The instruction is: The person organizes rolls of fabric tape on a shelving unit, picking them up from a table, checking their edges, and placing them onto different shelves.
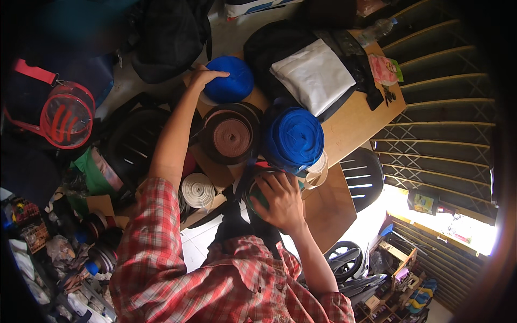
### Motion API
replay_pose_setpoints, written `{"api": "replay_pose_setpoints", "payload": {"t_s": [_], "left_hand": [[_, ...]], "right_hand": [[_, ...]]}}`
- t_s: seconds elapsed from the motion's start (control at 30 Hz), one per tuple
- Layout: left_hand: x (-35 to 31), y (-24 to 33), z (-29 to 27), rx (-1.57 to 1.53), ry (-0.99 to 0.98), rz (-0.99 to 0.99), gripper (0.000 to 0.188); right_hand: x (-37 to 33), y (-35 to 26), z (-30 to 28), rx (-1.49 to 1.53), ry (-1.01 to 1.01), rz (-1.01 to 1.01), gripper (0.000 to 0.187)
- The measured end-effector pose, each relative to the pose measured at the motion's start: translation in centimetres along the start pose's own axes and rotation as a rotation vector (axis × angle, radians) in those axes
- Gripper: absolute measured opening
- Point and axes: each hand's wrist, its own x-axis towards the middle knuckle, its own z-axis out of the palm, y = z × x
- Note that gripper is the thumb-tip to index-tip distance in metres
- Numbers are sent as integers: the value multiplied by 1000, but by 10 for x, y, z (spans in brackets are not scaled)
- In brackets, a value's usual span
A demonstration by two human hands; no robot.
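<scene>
My left hand (202, 76) reaches far forward and grips the left edge of a blue roll of webbing (231, 81), one digit lying over its top. Close to my body, my right hand (281, 200) is curled over a dark roll of webbing (260, 189) with some green and red showing; the hand hides most of it. Between the hands are a brown roll of webbing (232, 137) with a black outer layer and a larger blue roll (296, 137). A white roll (198, 190) sits by my left forearm. Cream strap (319, 175) curls out beside my right hand.
A folded white sheet (313, 75) and black bags lie on the wooden table (355, 125). Black chairs (362, 177) stand at both sides. An open cardboard box (328, 207) is beside my right forearm. A clear red-trimmed bag (67, 116) is at far left.
</scene>
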Motion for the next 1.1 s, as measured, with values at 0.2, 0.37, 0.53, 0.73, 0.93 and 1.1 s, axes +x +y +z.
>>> {"api": "replay_pose_setpoints", "payload": {"t_s": [0.2, 0.37, 0.53, 0.73, 0.93, 1.1], "left_hand": [[-32, 35, -5, -27, -116, 293, 87], [-87, 95, -48, 300, 93, 692, 68], [-149, 145, -123, 498, 88, 1000, 57], [-253, 160, -212, 296, -16, 1145, 53], [-308, 122, -240, 93, -109, 1097, 55], [-316, 77, -271, 10, -46, 961, 53]], "right_hand": [[-4, 1, 3, -10, 63, -34, 37], [-7, 0, 3, -34, 118, -53, 38], [-12, 11, 1, 48, 217, -129, 37], [36, 3, -42, 427, 467, -12, 72], [106, -34, -70, 677, 467, -177, 78], [89, -16, -79, 639, 120, -28, 21]]}}
